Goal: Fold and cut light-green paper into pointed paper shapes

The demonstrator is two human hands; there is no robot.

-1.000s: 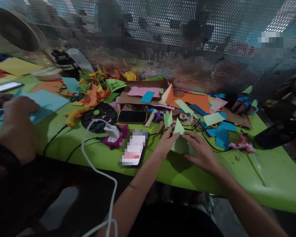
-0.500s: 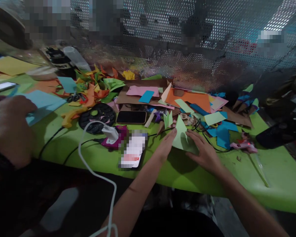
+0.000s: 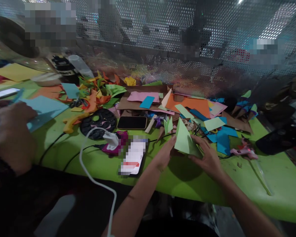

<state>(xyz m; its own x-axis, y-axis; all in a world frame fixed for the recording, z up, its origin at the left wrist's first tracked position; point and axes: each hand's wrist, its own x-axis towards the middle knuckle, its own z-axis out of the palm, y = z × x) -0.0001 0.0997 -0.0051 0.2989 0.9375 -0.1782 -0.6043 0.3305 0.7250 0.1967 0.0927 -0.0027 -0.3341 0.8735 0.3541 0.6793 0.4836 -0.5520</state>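
Note:
Between my two hands a sheet of pale green paper (image 3: 185, 140) stands folded, its pointed top up, over the near side of the green table (image 3: 187, 179). My left hand (image 3: 165, 152) holds the paper's left edge with its fingers together. On the other side, my right hand (image 3: 207, 155) grips the right edge, thumb below and fingers behind; part of those fingers is hidden. Just behind the sheet are a small pale green zigzag-cut paper piece (image 3: 168, 125) and a brown paper cone (image 3: 160, 132). A lit phone (image 3: 134, 156) lies left of my left hand.
A co-worker's hand (image 3: 17, 115) rests on light blue paper (image 3: 45, 110) at left. Nearby are a yellow glue gun (image 3: 72, 123), a black round tray (image 3: 98, 123), a magenta power block (image 3: 117, 144) with a white cable, a dark phone (image 3: 132, 122) and a pink glue gun (image 3: 244, 152).
The folded green paper has tilted and swung slightly, showing more of its front face. My right hand has shifted a little to the right. The camera view has tipped upward slightly.

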